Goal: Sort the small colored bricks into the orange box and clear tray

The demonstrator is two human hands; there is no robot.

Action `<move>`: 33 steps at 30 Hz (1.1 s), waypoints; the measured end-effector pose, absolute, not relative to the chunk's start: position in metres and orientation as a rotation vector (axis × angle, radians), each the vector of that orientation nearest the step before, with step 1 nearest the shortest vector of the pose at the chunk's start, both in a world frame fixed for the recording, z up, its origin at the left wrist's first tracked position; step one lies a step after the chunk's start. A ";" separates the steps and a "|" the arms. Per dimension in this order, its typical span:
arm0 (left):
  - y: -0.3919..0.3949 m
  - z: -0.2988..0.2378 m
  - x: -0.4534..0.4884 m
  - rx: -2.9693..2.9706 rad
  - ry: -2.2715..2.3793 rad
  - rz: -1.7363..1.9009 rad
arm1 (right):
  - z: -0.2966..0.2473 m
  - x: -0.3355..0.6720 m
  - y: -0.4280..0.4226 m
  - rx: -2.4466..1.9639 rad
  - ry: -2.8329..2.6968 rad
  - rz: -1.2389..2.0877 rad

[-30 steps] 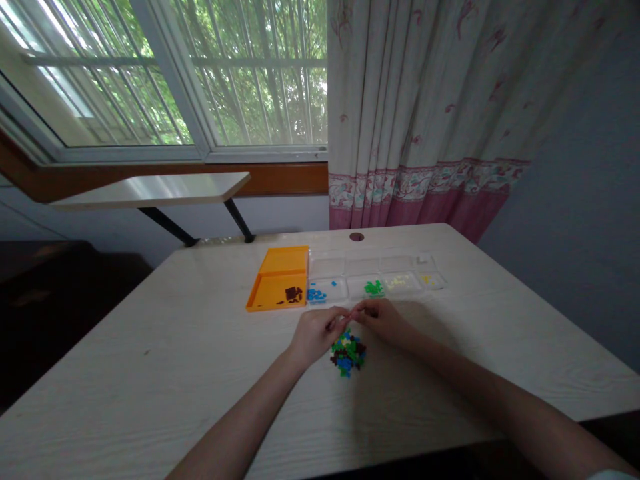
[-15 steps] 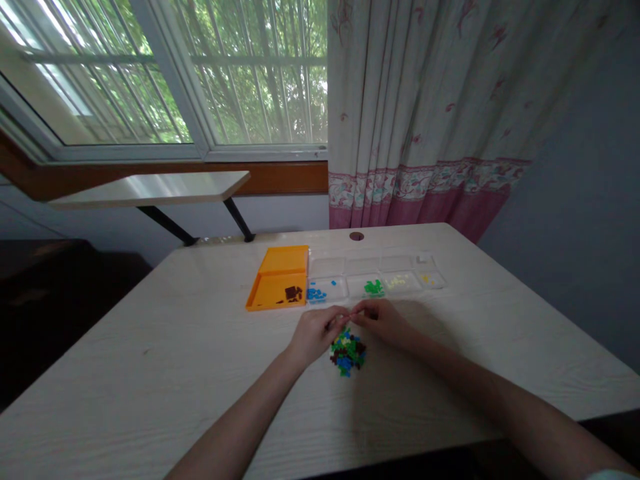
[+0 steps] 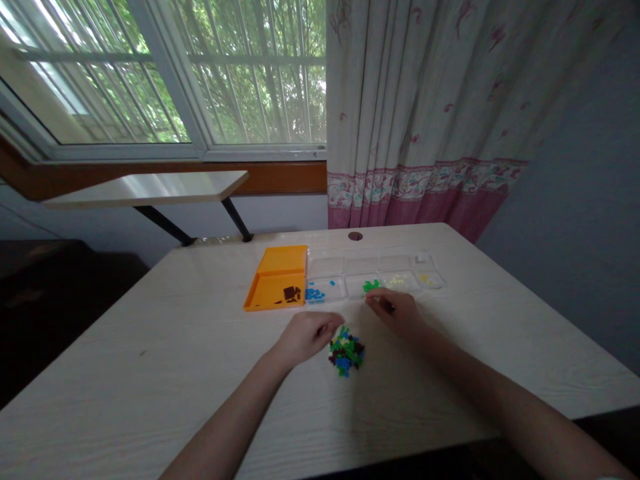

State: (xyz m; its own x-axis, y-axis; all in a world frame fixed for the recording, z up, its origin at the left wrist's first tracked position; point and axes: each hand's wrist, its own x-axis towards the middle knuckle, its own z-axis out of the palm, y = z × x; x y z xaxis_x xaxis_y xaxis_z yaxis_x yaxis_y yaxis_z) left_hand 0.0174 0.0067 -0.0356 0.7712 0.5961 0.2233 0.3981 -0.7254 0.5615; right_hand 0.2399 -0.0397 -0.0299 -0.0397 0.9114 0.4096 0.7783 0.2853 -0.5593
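Note:
A small heap of mixed coloured bricks [image 3: 347, 352] lies on the pale wooden table [image 3: 200, 373]. My left hand [image 3: 305, 335] rests just left of the heap with its fingers curled; what they hold, if anything, is hidden. My right hand [image 3: 396, 311] is beyond the heap, fingers pinched together at the near edge of the clear sorting tray [image 3: 380, 273], close to the green bricks [image 3: 371, 286]. Something dark shows under its fingers, too small to name.
An orange tray [image 3: 277, 287] with dark brown bricks stands left of the clear tray, which also holds blue bricks [image 3: 315, 293] and pale yellow ones. A folding shelf [image 3: 145, 190], a window and a curtain [image 3: 425, 113] lie behind the table.
My hands, joined fingertip to fingertip above the heap, have parted. The right hand moved away towards the green bricks in the clear tray; the left hand drew back a little to the left.

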 end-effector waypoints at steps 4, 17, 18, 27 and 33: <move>0.007 -0.037 0.017 2.489 0.653 0.447 | -0.026 0.252 -0.041 -1.499 -1.824 0.038; 0.006 -0.035 0.017 2.548 0.808 0.422 | -0.022 0.261 -0.040 -1.542 -1.892 -0.155; 0.006 -0.035 0.018 2.556 0.829 0.432 | -0.022 0.265 -0.038 -1.568 -1.915 -0.188; 0.007 -0.035 0.018 2.639 0.926 0.399 | -0.021 0.308 -0.019 -2.080 -1.950 -0.203; 0.007 -0.033 0.019 2.616 0.988 0.367 | -0.020 0.309 -0.018 -2.222 -1.887 -0.164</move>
State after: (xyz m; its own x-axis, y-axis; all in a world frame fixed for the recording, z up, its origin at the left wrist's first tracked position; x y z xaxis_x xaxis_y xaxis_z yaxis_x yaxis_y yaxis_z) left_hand 0.0193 0.0070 -0.0335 0.7280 0.6741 0.1250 0.5919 -0.7100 0.3816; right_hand 0.3094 -0.0185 -0.0205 0.1689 0.9591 0.2270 0.9840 -0.1506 -0.0957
